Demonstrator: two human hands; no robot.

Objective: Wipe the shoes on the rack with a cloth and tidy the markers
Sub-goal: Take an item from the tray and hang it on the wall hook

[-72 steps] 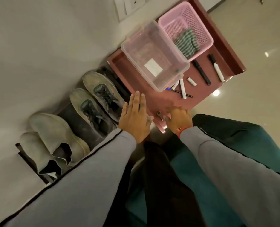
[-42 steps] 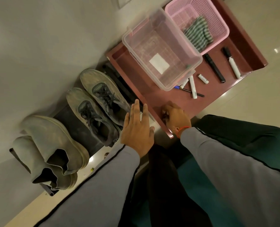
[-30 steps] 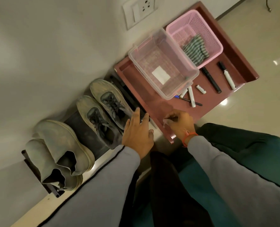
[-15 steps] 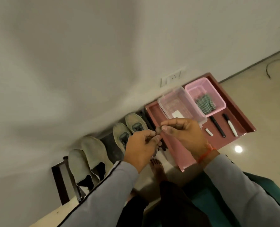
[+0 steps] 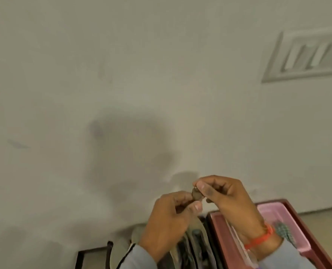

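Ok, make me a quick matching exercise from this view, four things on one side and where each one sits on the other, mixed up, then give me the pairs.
Things:
1. small dark object
2. orange wrist band
3. switch plate
4. pink basket

Places:
A. high on the wall, upper right
B. pinched between the left hand and right hand
C. in the red tray, lower right
D. around the right wrist

Pairs: 1-B, 2-D, 3-A, 4-C
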